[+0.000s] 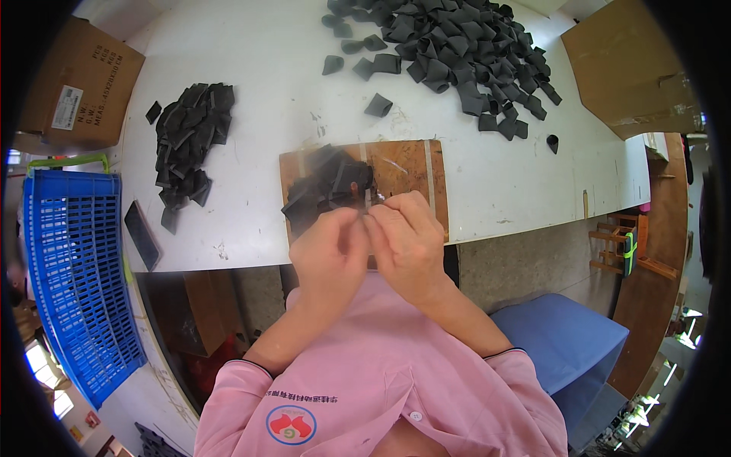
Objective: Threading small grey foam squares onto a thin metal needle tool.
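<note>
My left hand (329, 251) and my right hand (410, 242) meet over the near edge of a wooden board (403, 164). Thumbs and fingertips are pinched together, close to touching. Whatever is between them is too small or hidden to make out. Just beyond my fingers, a heap of black fabric-like pieces (324, 183) covers the board's left half, partly blurred. Light strips run across the board.
To the left lies a pile of flat black pieces (190, 137), with a dark phone (142, 236) nearer me. A large heap of curled black loops (457, 53) fills the far right. Cardboard boxes (95, 80) (636, 68), a blue crate (80, 266) and a blue stool (560, 335) stand around.
</note>
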`<state>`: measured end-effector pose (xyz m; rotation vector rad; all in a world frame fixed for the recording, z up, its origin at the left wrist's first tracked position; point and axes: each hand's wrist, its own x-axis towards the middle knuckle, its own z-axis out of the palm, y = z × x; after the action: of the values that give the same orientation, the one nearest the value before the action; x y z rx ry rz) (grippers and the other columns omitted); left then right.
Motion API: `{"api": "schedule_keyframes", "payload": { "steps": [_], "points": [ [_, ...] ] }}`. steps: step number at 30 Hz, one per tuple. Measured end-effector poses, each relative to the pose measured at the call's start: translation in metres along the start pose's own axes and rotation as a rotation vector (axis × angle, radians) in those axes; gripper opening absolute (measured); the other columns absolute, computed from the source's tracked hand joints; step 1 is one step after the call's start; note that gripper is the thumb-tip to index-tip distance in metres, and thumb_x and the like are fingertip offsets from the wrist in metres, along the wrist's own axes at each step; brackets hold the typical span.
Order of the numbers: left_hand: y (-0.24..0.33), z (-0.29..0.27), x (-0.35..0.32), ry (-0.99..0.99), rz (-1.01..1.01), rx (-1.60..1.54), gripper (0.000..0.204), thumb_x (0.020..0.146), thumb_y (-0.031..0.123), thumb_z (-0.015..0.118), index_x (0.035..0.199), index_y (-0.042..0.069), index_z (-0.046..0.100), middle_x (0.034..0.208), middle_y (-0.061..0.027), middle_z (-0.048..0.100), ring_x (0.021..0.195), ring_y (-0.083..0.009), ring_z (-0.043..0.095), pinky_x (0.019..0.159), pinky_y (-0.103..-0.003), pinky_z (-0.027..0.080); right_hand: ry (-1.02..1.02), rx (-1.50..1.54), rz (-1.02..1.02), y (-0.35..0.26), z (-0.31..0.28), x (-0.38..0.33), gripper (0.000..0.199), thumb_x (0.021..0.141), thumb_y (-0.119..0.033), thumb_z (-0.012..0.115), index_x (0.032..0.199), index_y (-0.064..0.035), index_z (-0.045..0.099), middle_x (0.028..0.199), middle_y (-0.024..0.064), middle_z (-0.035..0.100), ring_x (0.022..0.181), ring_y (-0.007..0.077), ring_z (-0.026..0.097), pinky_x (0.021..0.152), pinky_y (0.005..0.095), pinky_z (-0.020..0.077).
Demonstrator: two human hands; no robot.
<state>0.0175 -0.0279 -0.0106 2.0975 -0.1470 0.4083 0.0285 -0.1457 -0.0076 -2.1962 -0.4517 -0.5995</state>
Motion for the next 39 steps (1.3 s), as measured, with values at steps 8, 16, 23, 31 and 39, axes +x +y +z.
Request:
{"api": "schedule_keyframes", "payload": {
  "steps": [8, 16, 23, 31, 39],
  "points": [
    [0.006, -0.007, 0.011, -0.073, -0.608, -0.696, 0.006, 0.079, 0.0, 0.06, 0.084, -0.002, 0.058, 0.064, -0.0017, 0.056, 0.05, -0.0042, 0.047, 0.04, -0.016, 0.035, 0.031, 0.212, 0.242, -0.008, -0.006, 0.002, 0.016, 0.072, -0.007, 0.065, 0.084, 0.0023, 0.058, 0.078, 0.009, 0.05, 0.067, 0.0228, 0.052, 0.05, 0.0291, 0.0437],
    [-0.006, 0.001, 0.001, -0.019, -0.21, -0.351, 0.002, 0.08, -0.002, 0.057, 0.082, -0.002, 0.057, 0.063, -0.0021, 0.055, 0.049, -0.0034, 0.047, 0.039, -0.016, 0.036, -0.032, -0.196, -0.118, -0.007, -0.005, 0.007, 0.016, 0.065, 0.002, 0.062, 0.081, 0.0008, 0.056, 0.075, 0.0081, 0.049, 0.065, 0.0223, 0.051, 0.049, 0.0308, 0.0425],
    [0.009, -0.018, 0.023, -0.15, -0.88, -1.246, 0.014, 0.077, -0.003, 0.055, 0.09, 0.001, 0.054, 0.073, -0.0012, 0.056, 0.045, -0.0036, 0.042, 0.038, -0.017, 0.032, 0.098, -0.034, 0.067, 0.009, 0.005, 0.002, 0.012, 0.069, 0.004, 0.057, 0.081, 0.0009, 0.057, 0.074, 0.007, 0.05, 0.063, 0.0174, 0.05, 0.049, 0.0271, 0.0411],
    [0.002, -0.004, 0.009, 0.137, -0.04, -0.283, 0.015, 0.075, -0.009, 0.05, 0.089, -0.003, 0.052, 0.07, -0.0041, 0.055, 0.044, -0.0031, 0.043, 0.036, -0.017, 0.031, -0.33, 1.734, 1.175, 0.001, -0.015, 0.011, 0.009, 0.083, -0.012, 0.057, 0.083, -0.0029, 0.058, 0.068, -0.0029, 0.049, 0.055, 0.0034, 0.036, 0.048, 0.017, 0.0294],
    [0.022, -0.045, 0.051, -0.31, -0.771, -2.075, 0.023, 0.08, -0.007, 0.039, 0.101, -0.006, 0.045, 0.073, -0.0159, 0.057, 0.03, -0.0044, 0.036, 0.028, -0.019, 0.026, -0.534, 1.103, 0.622, -0.012, -0.035, 0.077, 0.022, 0.089, -0.025, 0.05, 0.074, -0.0088, 0.048, 0.064, -0.0085, 0.035, 0.053, 0.0019, 0.028, 0.046, 0.0163, 0.0227]
  ]
}}
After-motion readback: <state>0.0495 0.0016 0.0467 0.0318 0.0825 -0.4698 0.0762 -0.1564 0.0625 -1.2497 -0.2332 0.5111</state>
